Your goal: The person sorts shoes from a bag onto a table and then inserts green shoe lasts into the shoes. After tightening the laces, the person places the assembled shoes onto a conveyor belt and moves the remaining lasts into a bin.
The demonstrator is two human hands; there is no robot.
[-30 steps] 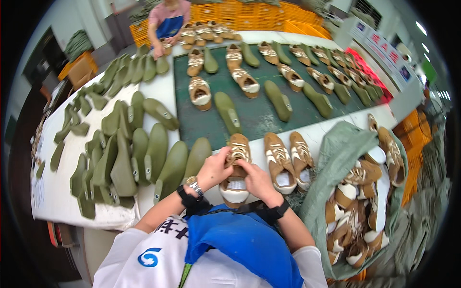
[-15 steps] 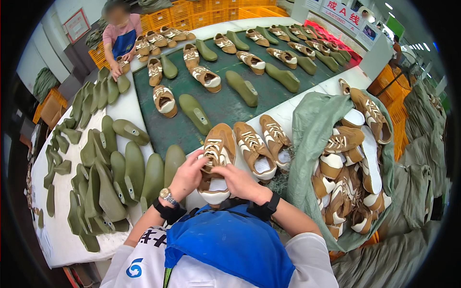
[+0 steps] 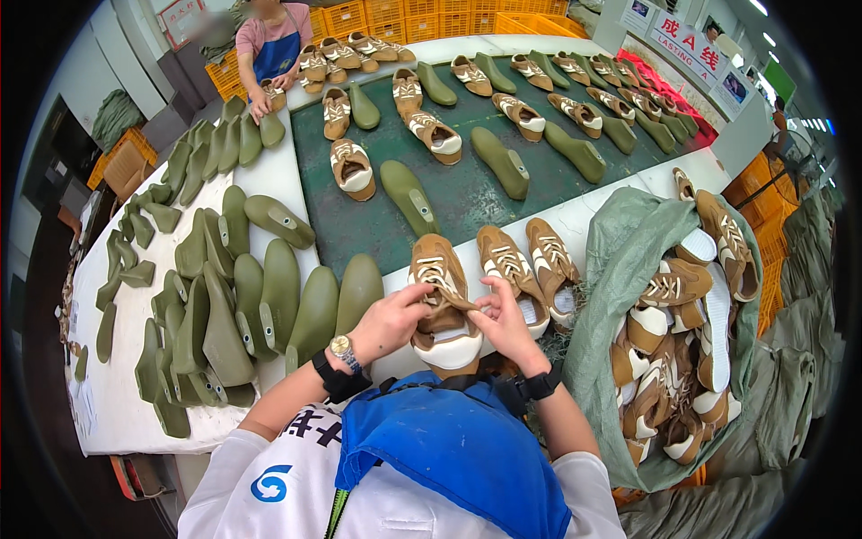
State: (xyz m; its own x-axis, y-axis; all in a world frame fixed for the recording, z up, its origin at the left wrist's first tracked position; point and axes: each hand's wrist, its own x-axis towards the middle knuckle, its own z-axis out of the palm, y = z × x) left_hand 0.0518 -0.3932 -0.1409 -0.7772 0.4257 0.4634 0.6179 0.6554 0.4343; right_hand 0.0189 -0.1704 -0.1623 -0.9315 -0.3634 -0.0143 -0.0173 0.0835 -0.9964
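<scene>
A brown-and-white lace-up sneaker [image 3: 440, 256] stands right in front of me, toe pointing away, its heel close to my blue apron. My left hand [image 3: 395, 316] is closed on the upper near the laces, on the left of the opening. With thumb and fingers together, my right hand [image 3: 505, 322] pinches the raised edge of the tongue or collar from the right; which of the two I cannot tell. Two similar brown sneakers [image 3: 509, 260] [image 3: 552, 256] lie just right of it, the nearer one partly behind my right hand.
Green shoe lasts [image 3: 283, 287] crowd the white table [image 3: 117, 413] on the left. More lasts and sneakers stand in rows on the green conveyor belt [image 3: 341, 229]. A green sack [image 3: 597, 260] full of sneakers is at right. Another person [image 3: 269, 45] handles a shoe at far left.
My hands have moved apart, the right one drawing the shoe's upper edge up and to the right. The whole view has shifted, so the scene sits further right.
</scene>
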